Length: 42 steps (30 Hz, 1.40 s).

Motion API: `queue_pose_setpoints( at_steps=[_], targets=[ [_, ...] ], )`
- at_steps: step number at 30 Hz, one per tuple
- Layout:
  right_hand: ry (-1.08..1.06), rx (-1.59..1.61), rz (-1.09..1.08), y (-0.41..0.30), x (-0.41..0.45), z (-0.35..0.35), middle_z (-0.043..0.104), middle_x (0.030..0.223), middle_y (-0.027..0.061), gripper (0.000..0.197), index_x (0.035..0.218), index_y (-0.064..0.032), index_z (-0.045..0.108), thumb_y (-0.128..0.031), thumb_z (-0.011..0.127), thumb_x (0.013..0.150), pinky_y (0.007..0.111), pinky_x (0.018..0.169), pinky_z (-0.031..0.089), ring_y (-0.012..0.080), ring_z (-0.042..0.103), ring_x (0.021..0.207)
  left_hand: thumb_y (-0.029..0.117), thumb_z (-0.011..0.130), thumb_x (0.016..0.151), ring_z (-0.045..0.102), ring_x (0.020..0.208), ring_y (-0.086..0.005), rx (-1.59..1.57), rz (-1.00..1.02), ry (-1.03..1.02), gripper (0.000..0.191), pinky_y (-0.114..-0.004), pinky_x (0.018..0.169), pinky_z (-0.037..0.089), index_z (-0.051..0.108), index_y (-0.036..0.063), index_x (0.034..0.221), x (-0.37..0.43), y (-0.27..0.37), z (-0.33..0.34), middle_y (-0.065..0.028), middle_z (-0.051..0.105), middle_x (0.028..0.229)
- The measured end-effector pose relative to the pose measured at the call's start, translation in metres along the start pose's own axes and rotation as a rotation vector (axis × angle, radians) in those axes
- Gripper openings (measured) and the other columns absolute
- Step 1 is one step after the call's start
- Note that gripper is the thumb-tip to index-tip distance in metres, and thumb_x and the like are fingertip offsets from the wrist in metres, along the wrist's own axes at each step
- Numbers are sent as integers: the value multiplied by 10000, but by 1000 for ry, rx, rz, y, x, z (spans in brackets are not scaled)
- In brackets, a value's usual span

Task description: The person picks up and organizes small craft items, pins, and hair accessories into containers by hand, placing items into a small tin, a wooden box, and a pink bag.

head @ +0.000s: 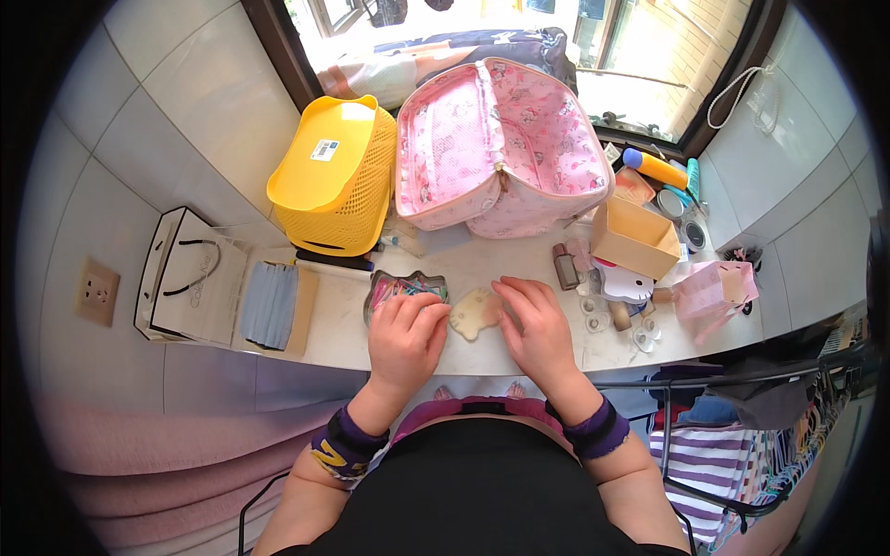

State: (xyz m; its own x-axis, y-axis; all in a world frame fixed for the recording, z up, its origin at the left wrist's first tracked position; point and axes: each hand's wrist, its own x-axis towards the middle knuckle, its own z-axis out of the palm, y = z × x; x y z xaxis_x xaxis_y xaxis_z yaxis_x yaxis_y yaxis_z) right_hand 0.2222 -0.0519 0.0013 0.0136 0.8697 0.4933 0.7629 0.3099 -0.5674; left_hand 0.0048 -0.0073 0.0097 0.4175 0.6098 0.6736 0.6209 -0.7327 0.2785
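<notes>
A small cat-head-shaped metal tin (438, 281) lies on the pale counter before me, filled with thin, multicoloured pieces (398, 286) that look like hair clips. My left hand (409, 337) is at the tin's near edge, its fingers bent and covering part of it. Whether those fingers pinch anything is hidden. Just right of the tin rests a flat cream cat-head-shaped piece (471, 316), possibly its lid. My right hand (539, 326) is at the right edge of that piece, thumb apart from the curved fingers, with nothing visible in its grasp.
Behind stand a yellow plastic basket (323, 163) and an unzipped pink cosmetic case (549, 205). A box of blue packets (271, 306) and a paper bag (188, 278) are left. Right are a cardboard box (636, 236), a pink box (713, 295), bottles (567, 267) and a clothes rack (667, 431).
</notes>
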Motion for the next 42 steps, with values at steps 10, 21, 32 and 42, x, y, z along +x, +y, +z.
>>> queue_pose_setpoints(
  at_steps=[10, 21, 32, 42],
  targets=[
    [-32, -155, 58, 19, -35, -25, 701, 1261, 146, 462, 1315, 6, 685, -2, 715, 854, 439, 1011, 531, 344, 624, 1155, 63, 789, 826, 670, 992, -292, -131, 130, -124, 277, -420, 842, 530, 740, 79, 1099, 12, 51, 41, -61, 722, 1105],
    [-23, 13, 87, 21, -50, -26, 692, 1180, 157, 555, 1411, 12, 631, 41, 703, 862, 432, 983, 541, 345, 630, 1113, 147, 801, 826, 648, 1037, -253, -75, 163, -210, 292, -399, 833, 518, 753, 96, 1110, 7, 67, 69, -5, 710, 1131],
    [-89, -41, 87, 30, -48, -53, 683, 1095, 135, 421, 1270, -23, 713, 3, 748, 851, 430, 929, 553, 337, 631, 1052, 171, 812, 822, 634, 975, -226, -44, 152, -265, 195, -379, 814, 494, 767, 136, 1008, 9, 68, 73, 15, 677, 1024],
    [-97, -73, 27, 31, -46, -51, 686, 968, 94, 315, 1165, -70, 768, -13, 731, 857, 411, 869, 560, 308, 638, 964, 154, 814, 812, 639, 914, -240, -73, 152, -275, 149, -383, 789, 495, 715, 119, 917, 10, 65, 78, -4, 662, 980]
  ],
)
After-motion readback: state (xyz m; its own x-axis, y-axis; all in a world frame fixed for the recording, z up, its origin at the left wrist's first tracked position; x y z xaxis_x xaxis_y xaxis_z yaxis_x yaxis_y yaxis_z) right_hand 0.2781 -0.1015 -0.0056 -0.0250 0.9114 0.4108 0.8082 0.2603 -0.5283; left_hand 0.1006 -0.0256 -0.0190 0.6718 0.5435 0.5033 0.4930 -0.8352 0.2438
